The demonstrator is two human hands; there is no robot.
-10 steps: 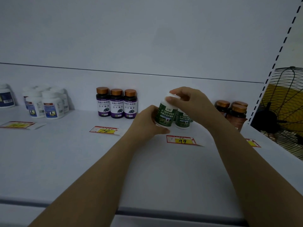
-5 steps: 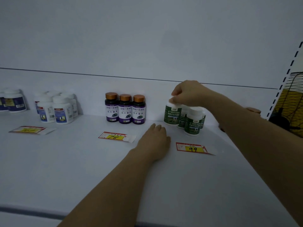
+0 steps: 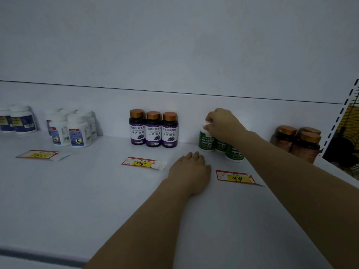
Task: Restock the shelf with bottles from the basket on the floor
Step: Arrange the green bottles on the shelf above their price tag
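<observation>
The right hand (image 3: 223, 125) is pinching the white cap of the green-labelled bottle (image 3: 206, 141) from above with curled fingers. The bottle is standing upright on the shelf (image 3: 77, 191), long axis vertical, far side, left of the matching bottles (image 3: 234, 152). The left hand (image 3: 191, 169) is lying flat, fingers together, nearer and slightly left, apart from the bottle, so releasing it is likely falling to the right hand alone.
</observation>
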